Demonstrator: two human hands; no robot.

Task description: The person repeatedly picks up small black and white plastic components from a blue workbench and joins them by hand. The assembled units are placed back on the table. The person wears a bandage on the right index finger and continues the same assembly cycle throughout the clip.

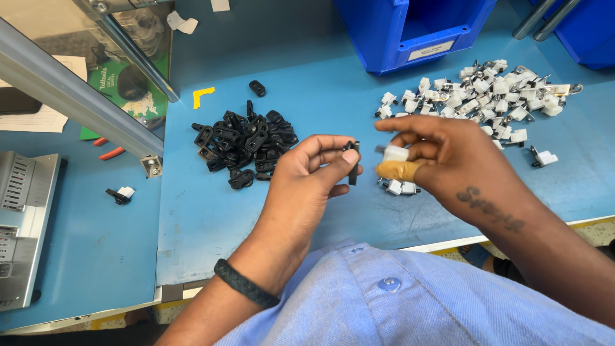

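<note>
Blue tabletop [211, 211], front edge close under both forearms, seam w/ a lower blue surface to the left of the black pile [245, 146]. Bare room betw. black pile and front edge; more bare strip betw. pile and blue bin [410, 32] at the back. White pile [493, 96] well right of black pile, just in front of the bin.

Left hand [307, 176] raised off tabletop, just right of black pile, palm turned inward, wrist bent, dark band on wrist. Thumb + forefinger pinched narrow on a black clip [352, 161], held upright.

Right hand [448, 157] further right of black pile, fingers curled, forefinger stretched over the top, tan tape on thumb tip. Pinched on a white clip [395, 153].

Black clip and white clip near each other, small gap betw., not touching. Two loose white pieces [400, 187] on tabletop right under the right hand.
</note>
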